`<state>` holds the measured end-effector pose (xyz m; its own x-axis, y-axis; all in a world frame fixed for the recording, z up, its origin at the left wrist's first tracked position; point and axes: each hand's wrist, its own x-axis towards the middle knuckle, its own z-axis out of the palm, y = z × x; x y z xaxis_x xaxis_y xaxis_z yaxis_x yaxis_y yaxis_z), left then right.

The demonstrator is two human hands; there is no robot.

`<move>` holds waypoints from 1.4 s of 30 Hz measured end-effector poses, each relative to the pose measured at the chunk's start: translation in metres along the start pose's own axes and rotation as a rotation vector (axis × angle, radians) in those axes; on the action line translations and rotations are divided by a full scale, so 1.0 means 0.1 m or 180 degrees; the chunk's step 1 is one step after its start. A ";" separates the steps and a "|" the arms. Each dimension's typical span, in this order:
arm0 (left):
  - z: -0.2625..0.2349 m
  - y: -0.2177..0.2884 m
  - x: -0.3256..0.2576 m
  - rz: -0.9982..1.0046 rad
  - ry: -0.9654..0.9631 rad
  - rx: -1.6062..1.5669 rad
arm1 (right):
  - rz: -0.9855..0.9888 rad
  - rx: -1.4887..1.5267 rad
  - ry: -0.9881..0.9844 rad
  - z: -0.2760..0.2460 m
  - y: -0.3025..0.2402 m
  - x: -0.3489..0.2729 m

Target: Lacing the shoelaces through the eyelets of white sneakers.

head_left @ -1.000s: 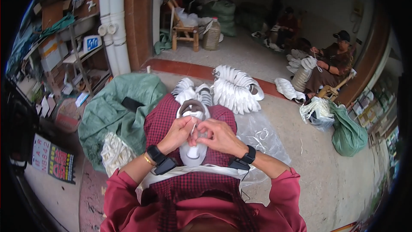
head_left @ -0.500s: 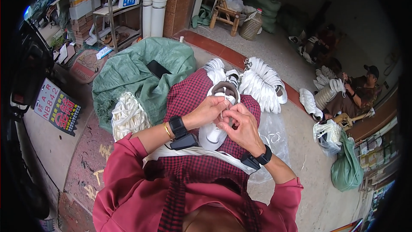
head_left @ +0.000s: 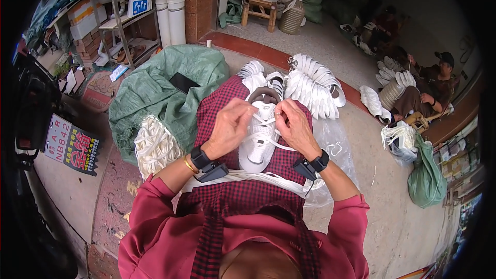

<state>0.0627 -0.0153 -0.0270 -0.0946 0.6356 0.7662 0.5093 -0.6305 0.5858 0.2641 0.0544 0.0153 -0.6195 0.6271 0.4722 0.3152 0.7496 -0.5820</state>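
Note:
A white sneaker [head_left: 257,144] lies on my lap, over a red checked apron [head_left: 243,196], toe pointing toward me. My left hand [head_left: 231,126] pinches a white shoelace [head_left: 261,120] at the shoe's left eyelets. My right hand [head_left: 293,125] grips the same lace on the right side. Both hands meet over the shoe's tongue. A loose end of the lace trails off the shoe toward my right wrist. Each wrist wears a black band with a small device.
A bundle of white laces [head_left: 154,147] rests by a green sack [head_left: 155,90] on my left. Stacked white shoes [head_left: 312,85] lie ahead, a clear plastic bag [head_left: 333,150] at my right. Another person [head_left: 426,90] sits at the far right among shoes. A shelf [head_left: 121,20] stands far left.
The view has swung, so the green sack and shoe pile sit elsewhere in the picture. My hands have stayed on the shoe and have spread slightly, with the lace drawn between them.

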 end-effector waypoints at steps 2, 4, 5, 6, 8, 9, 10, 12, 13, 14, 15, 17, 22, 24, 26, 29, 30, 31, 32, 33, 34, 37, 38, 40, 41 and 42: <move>-0.29 -0.14 -0.01 -0.0897 0.0245 -0.0201 | 0.0007 0.0055 -0.0052 -0.04 0.04 0.00; -0.73 -0.40 -0.05 -0.1618 0.0638 -0.0303 | 0.0076 0.0151 -0.0049 -0.05 0.03 0.01; -0.98 -0.60 -0.08 -0.1532 0.0887 -0.0054 | 0.0113 0.0221 -0.0060 -0.05 0.03 0.02; -1.22 -0.82 -0.13 -0.1570 0.1029 0.0076 | 0.0193 0.0255 -0.0037 -0.05 0.04 0.01; -1.49 -1.05 -0.20 -0.1599 0.1114 0.0198 | 0.0273 0.0376 0.0085 -0.05 0.10 -0.03; -1.56 -1.09 -0.24 -0.1779 0.0922 0.0550 | 0.0331 0.0481 0.0179 -0.05 0.15 -0.06; -1.56 -1.13 -0.25 -0.1952 0.0724 0.0888 | 0.0704 0.0719 0.0247 -0.07 0.30 -0.10; -1.48 -1.18 -0.34 -0.1858 0.0547 0.0915 | 0.0899 0.1466 0.0848 -0.23 0.44 -0.07; -1.37 -1.18 -0.38 -0.1757 0.0393 0.0912 | 0.0991 0.1352 0.1197 -0.45 0.53 -0.04; -1.13 -0.94 -0.28 -0.1419 0.0455 0.1291 | 0.0948 0.1199 0.1639 -0.74 0.75 -0.10; -0.99 -0.76 -0.22 -0.1421 0.0434 0.1271 | 0.1016 0.1008 0.2001 -1.00 0.93 -0.14; -0.79 -0.46 -0.13 -0.0795 0.0652 0.1137 | 0.1078 0.0794 0.2350 -1.38 1.17 -0.28; -0.46 0.23 -0.08 0.0356 -0.0771 0.1023 | 0.1472 -0.0330 0.1451 -1.25 1.24 -0.55; -0.40 0.34 -0.08 0.0353 -0.1038 0.1165 | 0.1076 -0.0773 0.0955 -0.87 0.89 -0.46; -0.31 0.31 -0.09 0.0456 -0.1430 0.1164 | 0.0674 -0.0439 0.0650 -0.60 0.37 -0.38; -0.31 0.22 -0.06 0.0637 -0.1828 0.1159 | -0.0109 -0.0270 0.0031 -0.35 0.07 -0.28; -0.33 0.21 -0.02 0.0705 -0.1828 0.0950 | -0.0085 -0.0255 0.0068 -0.29 0.05 -0.24; -0.37 0.25 0.04 0.0719 -0.1874 0.0949 | -0.0252 -0.0174 -0.0087 -0.24 0.04 -0.18; -0.41 0.29 0.10 -0.0206 -0.2371 0.0232 | -0.0418 -0.0092 -0.0242 -0.21 0.04 -0.15; -0.44 0.31 0.13 -0.1156 -0.2817 -0.0492 | -0.0390 -0.0074 -0.0205 -0.19 0.05 -0.15; -0.45 0.25 0.12 -0.1167 -0.2678 -0.0907 | -0.0447 -0.0182 -0.0362 -0.17 0.06 -0.13; -0.49 0.05 0.16 -0.1147 -0.2542 -0.1447 | -0.0438 -0.0321 -0.0558 -0.15 0.07 -0.12; -0.49 0.02 0.15 -0.0700 -0.2454 -0.1057 | -0.0435 -0.0314 -0.0624 -0.15 0.07 -0.11; -0.51 0.03 0.14 -0.0503 -0.2275 -0.0592 | -0.0403 -0.0288 -0.0683 -0.15 0.08 -0.11; -0.52 0.07 0.15 -0.0295 -0.2061 -0.0127 | -0.0403 -0.0303 -0.0731 -0.15 0.11 -0.09; -0.47 0.15 0.12 -0.0124 -0.1619 0.0445 | -0.0407 -0.0318 -0.0782 -0.14 0.12 -0.09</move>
<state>0.0289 -0.0383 0.0037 0.2936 0.8151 0.4993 0.6260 -0.5587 0.5439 0.2840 0.0607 0.0131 -0.8104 0.4653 0.3560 0.2850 0.8440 -0.4543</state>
